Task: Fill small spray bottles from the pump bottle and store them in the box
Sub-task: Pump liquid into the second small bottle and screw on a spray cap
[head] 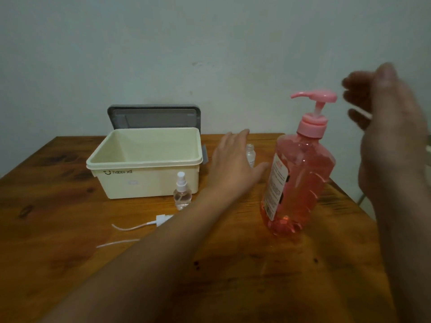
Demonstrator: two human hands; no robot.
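A large pink pump bottle [300, 173] stands upright on the wooden table [58, 229]. My left hand [233, 164] reaches out flat with fingers apart, just in front of a small clear bottle with no cap [251, 153]; it holds nothing. Next to the cream box [144, 159], which looks empty, stands a small capped spray bottle [182, 194]. A loose white spray head with its tube [161, 219] lies in front of it. My right hand [387, 136] is raised and blurred to the right of the pump head; a thin white streak shows at its fingers.
The box's grey lid [154, 117] leans against the wall behind the box. A second thin white tube [116, 243] lies on the table, its end hidden under my left forearm. The table's right edge runs close past the pump bottle.
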